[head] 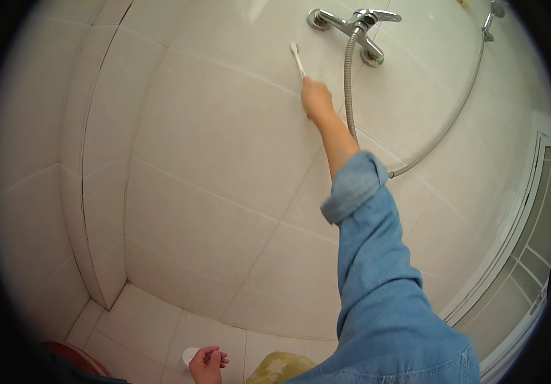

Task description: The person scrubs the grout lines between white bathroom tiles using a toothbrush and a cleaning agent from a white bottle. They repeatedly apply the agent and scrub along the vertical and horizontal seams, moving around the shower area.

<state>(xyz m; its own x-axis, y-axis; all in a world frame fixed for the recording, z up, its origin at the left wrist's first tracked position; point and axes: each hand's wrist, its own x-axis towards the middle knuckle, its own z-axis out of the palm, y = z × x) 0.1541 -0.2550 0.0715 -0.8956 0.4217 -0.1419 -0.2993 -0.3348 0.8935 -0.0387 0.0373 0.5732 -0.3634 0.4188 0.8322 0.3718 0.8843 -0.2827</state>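
Note:
My right hand (317, 98) is raised in front of the tiled wall (218, 139), gripping a white toothbrush (297, 58) by its handle. The brush points up and its head is at the wall tiles, below and left of the chrome shower mixer tap (363, 21); contact with the tile cannot be told. Low in the picture, my left hand (208, 362) hangs with loosely curled fingers and nothing visible in them. A round white object (189, 355) shows partly behind that hand, perhaps on the floor; the rest of it is hidden.
A flexible metal hose (348, 81) runs from the tap behind my right forearm. To the right it rises to a hand shower (496, 9). A framed door (510, 288) stands at the right. Yellow patterned material (280, 367) and a red basin-like object (76, 357) lie low on the tiled floor (131, 331).

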